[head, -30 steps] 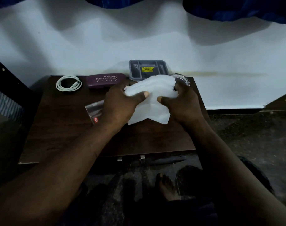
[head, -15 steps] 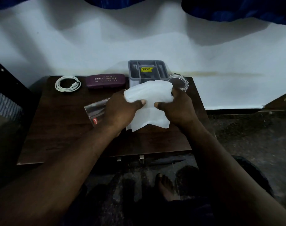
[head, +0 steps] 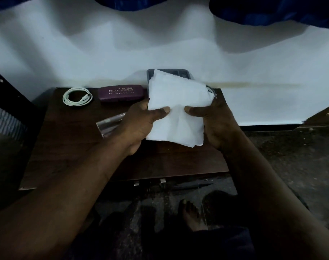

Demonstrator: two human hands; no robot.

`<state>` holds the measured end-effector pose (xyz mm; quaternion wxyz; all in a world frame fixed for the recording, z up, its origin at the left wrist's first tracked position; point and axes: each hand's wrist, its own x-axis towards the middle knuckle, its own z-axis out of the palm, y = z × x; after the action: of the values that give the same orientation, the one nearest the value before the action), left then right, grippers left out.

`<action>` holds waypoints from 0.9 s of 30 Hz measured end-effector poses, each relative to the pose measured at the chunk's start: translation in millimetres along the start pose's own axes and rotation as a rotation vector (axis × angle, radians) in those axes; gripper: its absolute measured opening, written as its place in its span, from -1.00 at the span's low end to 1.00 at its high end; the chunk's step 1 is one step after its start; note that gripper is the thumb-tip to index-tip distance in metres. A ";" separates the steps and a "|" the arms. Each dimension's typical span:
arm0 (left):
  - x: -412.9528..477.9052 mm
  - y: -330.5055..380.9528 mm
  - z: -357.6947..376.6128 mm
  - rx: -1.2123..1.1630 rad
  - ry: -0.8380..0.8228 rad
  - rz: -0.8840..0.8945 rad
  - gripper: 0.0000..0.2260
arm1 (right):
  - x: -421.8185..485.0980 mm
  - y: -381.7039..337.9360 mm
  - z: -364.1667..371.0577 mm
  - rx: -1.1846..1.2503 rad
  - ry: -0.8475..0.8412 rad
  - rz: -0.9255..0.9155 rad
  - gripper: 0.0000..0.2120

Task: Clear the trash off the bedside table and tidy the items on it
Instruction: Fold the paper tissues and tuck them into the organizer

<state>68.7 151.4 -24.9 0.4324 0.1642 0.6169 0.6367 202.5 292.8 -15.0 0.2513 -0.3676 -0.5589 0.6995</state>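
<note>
Both hands hold a stack of white tissue paper [head: 176, 102] above the dark wooden bedside table [head: 69, 147]. My left hand [head: 141, 122] grips its left edge with the thumb on top. My right hand [head: 214, 121] grips the right edge, thumb on top too. A clear plastic wrapper [head: 109, 124] lies on the table, partly hidden under my left hand. A grey compartment tray [head: 171, 72] at the table's back edge is mostly hidden behind the paper. A clear round object [head: 211, 91] peeks out by my right hand.
A coiled white cable [head: 77, 96] lies at the back left, beside a maroon spectacle case [head: 122, 92]. A white sheet on the bed [head: 122, 53] rises behind the table. Dark floor [head: 291, 156] lies to the right, and a bare foot [head: 191, 214] shows below the table's front edge.
The paper stack has been spread flatter and lifted toward the back, now covering most of the grey tray and the clear round object. Both hands stay on its edges.
</note>
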 end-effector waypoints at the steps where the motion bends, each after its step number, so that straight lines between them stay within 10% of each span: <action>1: 0.1 1.1 0.3 -0.006 0.011 -0.002 -0.83 | 1.0 0.7 0.1 0.017 -0.010 0.019 -0.64; 8: 2.0 5.5 -2.6 -0.024 0.049 -0.045 -0.87 | -3.3 3.7 -0.3 0.212 -0.141 0.374 -0.65; 27: 0.4 11.2 -9.4 0.151 0.090 -0.021 -0.64 | -7.3 -0.1 6.0 0.169 -0.213 0.251 -0.56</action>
<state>57.6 147.2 -16.3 0.3972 0.1611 0.6837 0.5907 202.1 283.7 -12.5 0.1316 -0.3360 -0.4713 0.8048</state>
